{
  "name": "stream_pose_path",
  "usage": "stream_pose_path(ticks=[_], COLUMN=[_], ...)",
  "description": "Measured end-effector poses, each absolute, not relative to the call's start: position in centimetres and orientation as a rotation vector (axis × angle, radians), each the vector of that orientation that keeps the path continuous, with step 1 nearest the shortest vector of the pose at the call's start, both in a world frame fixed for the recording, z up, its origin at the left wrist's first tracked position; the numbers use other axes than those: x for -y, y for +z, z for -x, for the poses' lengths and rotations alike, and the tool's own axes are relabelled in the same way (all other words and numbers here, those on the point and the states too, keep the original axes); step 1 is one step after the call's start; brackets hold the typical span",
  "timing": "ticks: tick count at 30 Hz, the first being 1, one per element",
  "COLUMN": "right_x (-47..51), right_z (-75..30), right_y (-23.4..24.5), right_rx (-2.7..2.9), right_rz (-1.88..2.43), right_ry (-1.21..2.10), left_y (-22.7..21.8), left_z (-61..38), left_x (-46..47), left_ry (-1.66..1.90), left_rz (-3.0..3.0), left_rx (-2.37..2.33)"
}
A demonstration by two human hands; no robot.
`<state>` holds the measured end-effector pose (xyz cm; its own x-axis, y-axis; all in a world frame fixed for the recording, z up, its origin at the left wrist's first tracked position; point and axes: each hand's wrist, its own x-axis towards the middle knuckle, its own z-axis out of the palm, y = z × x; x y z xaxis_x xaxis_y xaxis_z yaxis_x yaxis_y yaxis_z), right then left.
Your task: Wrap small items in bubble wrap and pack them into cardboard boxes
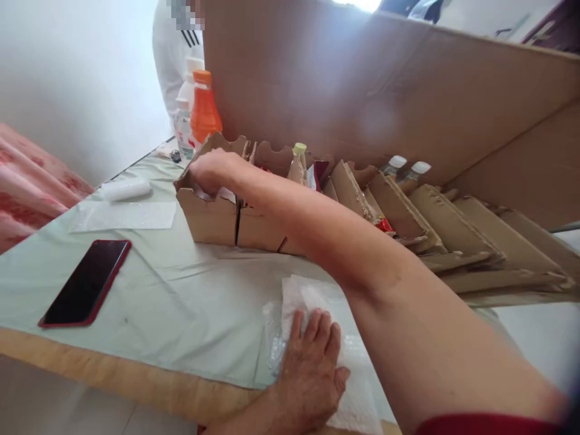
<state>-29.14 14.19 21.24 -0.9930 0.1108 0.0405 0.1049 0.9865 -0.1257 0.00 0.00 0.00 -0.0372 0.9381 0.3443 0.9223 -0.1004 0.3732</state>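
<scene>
My left hand [312, 368] lies palm down with its fingers stretched out on a thin white sheet [357, 393]. Clear crinkled plastic, like bubble wrap [274, 338], shows beside that sheet. Across the row of boxes my right arm reaches to the far left, and my right hand [211, 169] dips into the end cardboard box [212, 217]. Its fingers are hidden behind the box wall, so what they touch cannot be seen. Something whitish shows in the box just by the hand.
More cardboard compartments [466, 223] run rightward, some holding capped bottles [396, 162]. Behind stands a tall cardboard panel [317, 78]. An orange bottle [205, 109] is at the back left, near a person in white [165, 60]. A phone [86, 284] and white roll [125, 190] lie left.
</scene>
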Motion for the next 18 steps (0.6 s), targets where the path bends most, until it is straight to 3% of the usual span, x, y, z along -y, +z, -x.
stream_pose_path(ticks=[5, 10, 14, 18], right_x=[-16.9, -17.9, -14.4, -10.6], right_z=[23.2, 5.7, -9.1, -17.3], right_y=[24.7, 27.5, 24.6, 17.1], right_rx=[2.852, 2.064, 2.100, 2.490], right_rz=[0.343, 0.242, 0.413, 0.592], right_ry=[0.065, 0.208, 0.133, 0.105], left_y=[-0.2, -0.2, 1.0, 3.2], left_z=[0.2, 0.5, 1.4, 3.5], left_x=[-0.2, 0.4, 1.6, 3.6], left_ry=[0.893, 0.996, 1.397, 1.779], left_rz=[-2.140, -2.042, -1.943, -1.515], left_rx=[-2.073, -1.997, -1.879, -1.982])
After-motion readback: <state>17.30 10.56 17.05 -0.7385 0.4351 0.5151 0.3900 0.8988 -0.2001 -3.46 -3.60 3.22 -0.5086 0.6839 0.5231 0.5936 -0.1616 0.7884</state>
